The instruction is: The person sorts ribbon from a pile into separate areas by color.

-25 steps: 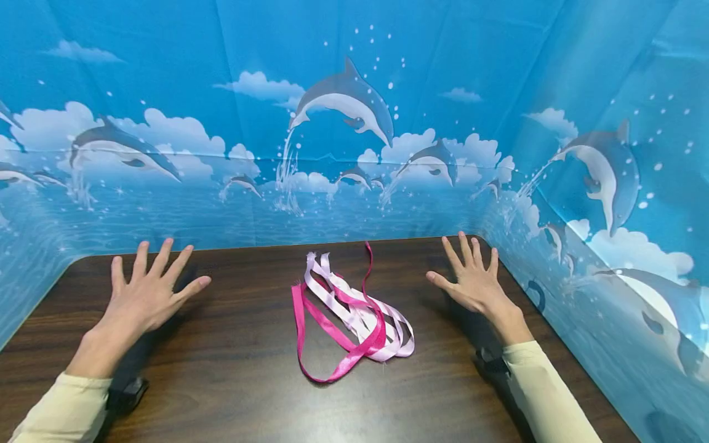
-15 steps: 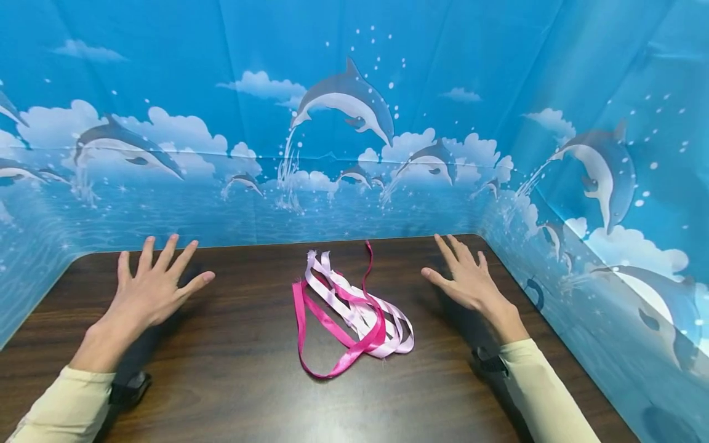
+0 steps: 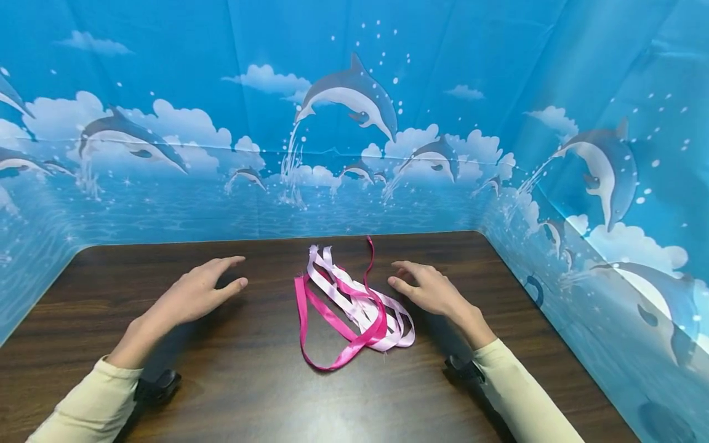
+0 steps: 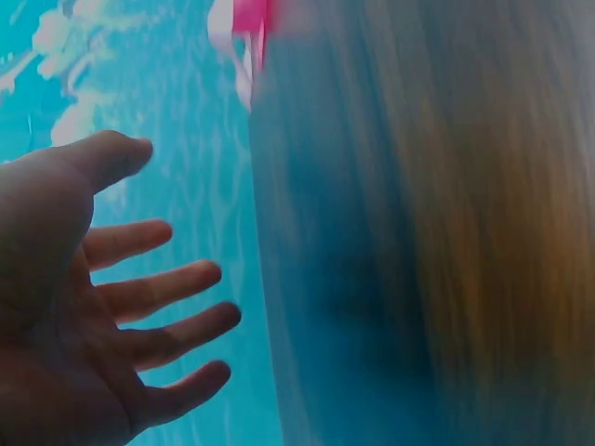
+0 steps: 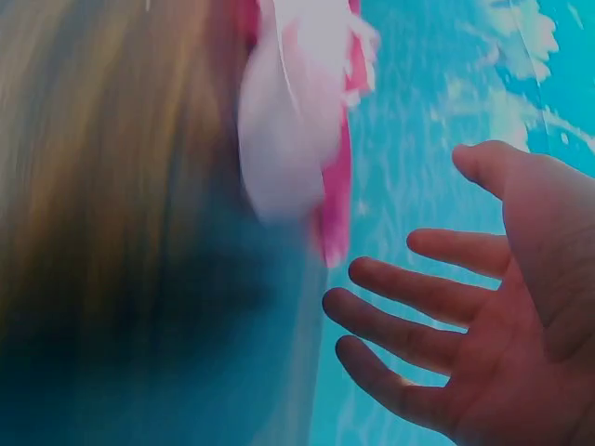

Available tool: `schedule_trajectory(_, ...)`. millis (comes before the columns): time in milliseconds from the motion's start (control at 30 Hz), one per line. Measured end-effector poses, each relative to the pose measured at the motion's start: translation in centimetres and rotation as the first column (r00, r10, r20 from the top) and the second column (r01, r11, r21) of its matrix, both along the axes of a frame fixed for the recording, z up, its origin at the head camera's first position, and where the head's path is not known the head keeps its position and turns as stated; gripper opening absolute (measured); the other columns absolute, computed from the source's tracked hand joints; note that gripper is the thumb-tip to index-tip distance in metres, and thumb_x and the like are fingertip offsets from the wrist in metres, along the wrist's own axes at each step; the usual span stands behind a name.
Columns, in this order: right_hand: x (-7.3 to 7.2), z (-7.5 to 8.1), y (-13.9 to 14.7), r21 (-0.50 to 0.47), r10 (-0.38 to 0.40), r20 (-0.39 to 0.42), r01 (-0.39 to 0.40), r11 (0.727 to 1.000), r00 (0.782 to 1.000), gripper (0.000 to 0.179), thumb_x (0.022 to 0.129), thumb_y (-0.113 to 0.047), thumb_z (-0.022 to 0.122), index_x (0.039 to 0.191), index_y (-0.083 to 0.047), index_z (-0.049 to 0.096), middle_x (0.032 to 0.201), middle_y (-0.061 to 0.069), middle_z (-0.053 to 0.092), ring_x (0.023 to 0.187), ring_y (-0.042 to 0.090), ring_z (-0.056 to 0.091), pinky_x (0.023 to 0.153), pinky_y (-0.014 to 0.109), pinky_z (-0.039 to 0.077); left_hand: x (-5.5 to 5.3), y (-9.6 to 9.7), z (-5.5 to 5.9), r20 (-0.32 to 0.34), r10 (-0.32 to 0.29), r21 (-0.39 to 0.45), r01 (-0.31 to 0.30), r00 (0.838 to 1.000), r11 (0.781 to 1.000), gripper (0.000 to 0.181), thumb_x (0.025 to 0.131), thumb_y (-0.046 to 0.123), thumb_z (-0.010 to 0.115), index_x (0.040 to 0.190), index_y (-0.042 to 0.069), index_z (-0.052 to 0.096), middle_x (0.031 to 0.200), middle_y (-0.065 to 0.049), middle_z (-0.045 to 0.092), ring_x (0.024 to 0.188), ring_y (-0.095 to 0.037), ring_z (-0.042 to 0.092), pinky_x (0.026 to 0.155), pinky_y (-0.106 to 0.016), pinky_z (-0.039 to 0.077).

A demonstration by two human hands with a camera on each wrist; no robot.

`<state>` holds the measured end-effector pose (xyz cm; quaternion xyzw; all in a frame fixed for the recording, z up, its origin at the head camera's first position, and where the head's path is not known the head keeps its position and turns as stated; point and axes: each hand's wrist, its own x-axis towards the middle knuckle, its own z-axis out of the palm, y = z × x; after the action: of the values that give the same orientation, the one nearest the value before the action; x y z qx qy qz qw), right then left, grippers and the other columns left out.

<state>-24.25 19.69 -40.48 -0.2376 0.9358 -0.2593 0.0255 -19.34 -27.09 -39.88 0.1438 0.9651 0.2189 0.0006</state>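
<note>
A loose heap of ribbons lies mid-table in the head view: a hot pink ribbon [image 3: 343,357] loops at the front, and pale pink ribbons [image 3: 401,335] fold beneath and behind it. Left of the heap hovers my left hand [image 3: 191,295], fingers extended and holding nothing. My right hand [image 3: 429,289] is nearer, just right of the ribbons, its fingers relaxed and apart from them. Spread, bare fingers show in the left wrist view on the left hand [image 4: 84,307] and in the right wrist view on the right hand [image 5: 502,307]. Ribbons look blurred in both wrist views.
The dark wood-grain table [image 3: 249,400] ends at a blue dolphin-print curtain [image 3: 221,209] along the back and both sides. A black wrist device [image 3: 157,387] is on the left wrist, and another black device [image 3: 464,369] on the right.
Both hands have come inward towards the ribbons, the left moving right and the right moving left. Their widely spread fingers have drawn together. The ribbons keep their arrangement.
</note>
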Motion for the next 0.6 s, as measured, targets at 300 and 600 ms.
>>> schedule_trajectory(300, 0.6, -0.9, -5.5, 0.085, 0.087, 0.077, -0.093, 0.992, 0.993, 0.069, 0.096, -0.053, 0.064, 0.149, -0.011, 0.050, 0.122, 0.010, 0.060, 0.108, 0.026, 0.059, 0.087, 0.048, 0.050, 0.7, 4.6, 0.4, -0.007, -0.139, 0.081, 0.140, 0.990, 0.987, 0.062, 0.102, 0.046, 0.061, 0.146, 0.004, 0.052, 0.144, -0.021, 0.053, 0.133, -0.042, 0.048, 0.103, -0.064, 0.038)
schedule_trajectory(600, 1.8, -1.6, -8.8, 0.082, 0.254, 0.056, -0.258, 0.963, 0.966, 0.059, 0.091, -0.025, 0.079, 0.144, -0.012, 0.055, 0.133, 0.010, 0.055, 0.116, 0.024, 0.055, 0.096, 0.043, 0.047, 0.3, 8.3, 0.3, -0.037, -0.216, 0.067, 0.218, 0.976, 0.974, 0.054, 0.098, 0.029, 0.071, 0.145, 0.009, 0.055, 0.142, -0.016, 0.055, 0.131, -0.039, 0.050, 0.101, -0.065, 0.039)
